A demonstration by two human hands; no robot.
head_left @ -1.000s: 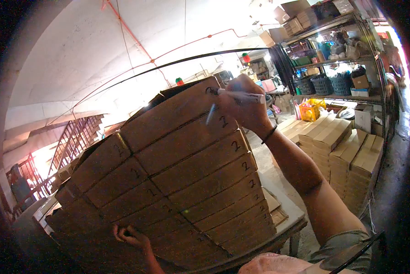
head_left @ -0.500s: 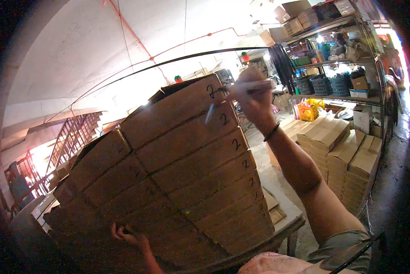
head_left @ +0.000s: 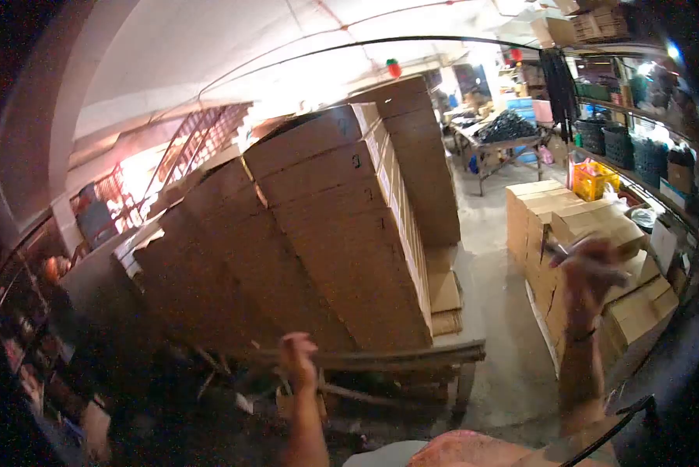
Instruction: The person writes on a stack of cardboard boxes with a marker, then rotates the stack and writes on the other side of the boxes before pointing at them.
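Note:
A tall stack of brown cartons (head_left: 330, 241) stands on a table (head_left: 443, 352), with dark handwritten marks near the right edge of its front. My left hand (head_left: 297, 359) is raised in front of the stack's lower part, holding nothing, fingers loosely bent and apart. Well to the right of the stack, my right hand (head_left: 594, 272) is closed around a slim marker pen (head_left: 561, 251) and smeared by motion. In this view the right hand overlaps a lower group of cartons (head_left: 540, 257).
Behind the stack rises another carton column (head_left: 415, 156). A far table (head_left: 481, 144) bears a dark heap. Along the right, shelves hold dark baskets (head_left: 618, 145), with a yellow crate (head_left: 596, 180) below. A walkway of bare floor (head_left: 493, 296) runs between the table and the lower cartons.
My right hand has left the stack's top right corner and swung down and right with the marker pen. My left hand has drawn back from the cartons. The view has shifted, showing more floor.

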